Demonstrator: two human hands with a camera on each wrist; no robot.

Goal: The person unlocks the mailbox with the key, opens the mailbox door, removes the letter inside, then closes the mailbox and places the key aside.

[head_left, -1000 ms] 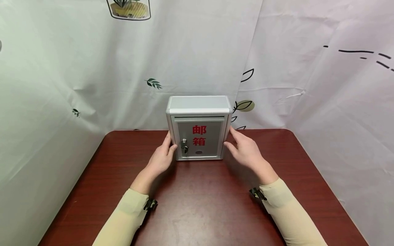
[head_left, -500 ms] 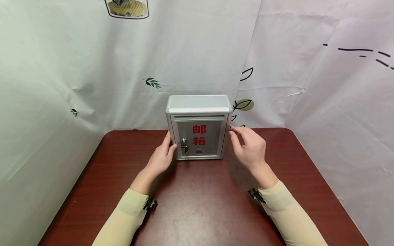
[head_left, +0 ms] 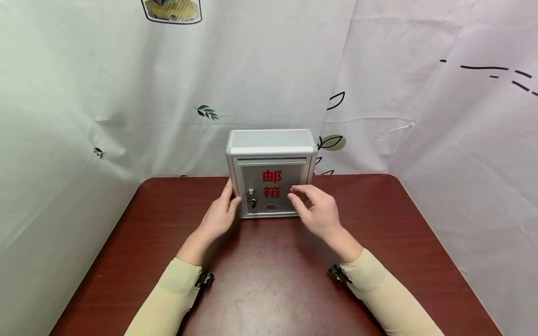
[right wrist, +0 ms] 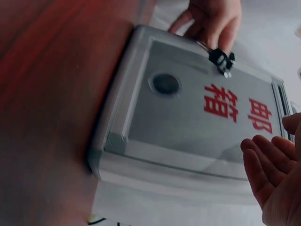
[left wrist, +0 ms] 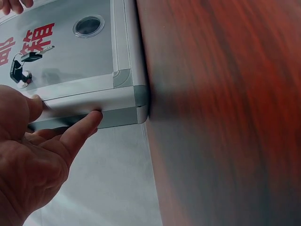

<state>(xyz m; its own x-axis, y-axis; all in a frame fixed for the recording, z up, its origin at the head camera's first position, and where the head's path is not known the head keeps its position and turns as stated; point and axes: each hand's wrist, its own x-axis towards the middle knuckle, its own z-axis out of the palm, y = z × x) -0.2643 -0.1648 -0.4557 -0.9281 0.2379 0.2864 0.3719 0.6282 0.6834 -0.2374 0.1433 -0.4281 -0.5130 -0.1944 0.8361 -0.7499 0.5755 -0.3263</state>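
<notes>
A silver-grey metal mailbox (head_left: 272, 182) stands upright at the back of the table, with red characters on its front door. A lock (head_left: 251, 192) with a hanging key (head_left: 254, 204) sits on the door's left side, and the small bunch of keys (left wrist: 32, 57) shows in the left wrist view. My left hand (head_left: 217, 214) grips the mailbox's left side, thumb by the front edge and fingers along the side. My right hand (head_left: 321, 212) is in front of the door's right part, fingers loosely bent and holding nothing; in the right wrist view its fingertips (right wrist: 251, 146) are near the characters.
The mailbox stands on a reddish-brown wooden table (head_left: 269, 280) with rounded back corners. White printed cloth (head_left: 269, 70) hangs behind it and on both sides. A narrow slot (head_left: 272, 161) runs across the top of the mailbox's front.
My right hand has left the mailbox's right side and moved left, in front of the door, its fingers drawn together. The left hand and the mailbox have stayed in place.
</notes>
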